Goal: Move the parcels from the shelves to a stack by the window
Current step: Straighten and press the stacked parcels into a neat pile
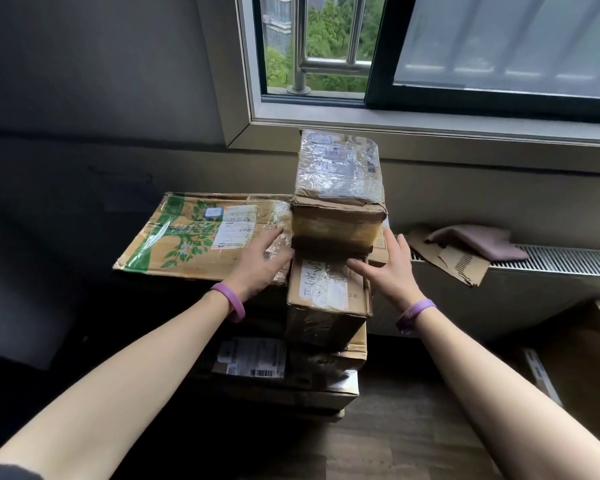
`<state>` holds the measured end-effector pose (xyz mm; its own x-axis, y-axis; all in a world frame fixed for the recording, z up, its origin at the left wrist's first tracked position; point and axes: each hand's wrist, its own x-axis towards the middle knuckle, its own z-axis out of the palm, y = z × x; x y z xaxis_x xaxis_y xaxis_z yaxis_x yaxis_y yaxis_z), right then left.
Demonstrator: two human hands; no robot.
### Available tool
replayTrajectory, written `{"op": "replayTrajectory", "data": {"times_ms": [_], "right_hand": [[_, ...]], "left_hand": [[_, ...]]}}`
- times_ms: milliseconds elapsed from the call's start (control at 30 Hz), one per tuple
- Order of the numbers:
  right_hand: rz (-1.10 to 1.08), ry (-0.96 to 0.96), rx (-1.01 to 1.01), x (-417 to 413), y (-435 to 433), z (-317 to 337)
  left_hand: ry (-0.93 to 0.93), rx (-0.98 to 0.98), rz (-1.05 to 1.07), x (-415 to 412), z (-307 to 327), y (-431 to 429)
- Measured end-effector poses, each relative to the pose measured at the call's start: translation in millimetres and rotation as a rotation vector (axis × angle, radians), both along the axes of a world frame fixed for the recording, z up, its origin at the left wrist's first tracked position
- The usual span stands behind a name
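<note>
Head view: taped top parcel (pixel 338 199) between open left hand (pixel 262 263) and open right hand (pixel 387 268), apparently untouched.

We see brown cardboard parcels: the wide box (pixel 201 233) carries a green leaf print and a white label, the top box (pixel 338 188) glossy clear tape. Both wristbands (pixel 229 301) are purple, the folded cloth (pixel 478 242) on the radiator mauve.
</note>
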<state>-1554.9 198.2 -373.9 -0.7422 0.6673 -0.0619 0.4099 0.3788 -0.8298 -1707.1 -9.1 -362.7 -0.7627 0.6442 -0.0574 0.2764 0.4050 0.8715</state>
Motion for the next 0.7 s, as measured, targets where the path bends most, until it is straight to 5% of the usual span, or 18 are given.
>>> {"op": "replayTrajectory", "data": {"times_ms": [267, 700], "right_hand": [[-0.014, 0.047, -0.285, 3.7, 14.4, -21.9], [-0.021, 0.151, -0.487, -8.7, 17.8, -34.6]], "left_hand": [[0.402, -0.738, -0.179, -36.5, -18.3, -49.2], [0.48, -0.657, -0.085, -41.4, -33.7, -45.6]]}}
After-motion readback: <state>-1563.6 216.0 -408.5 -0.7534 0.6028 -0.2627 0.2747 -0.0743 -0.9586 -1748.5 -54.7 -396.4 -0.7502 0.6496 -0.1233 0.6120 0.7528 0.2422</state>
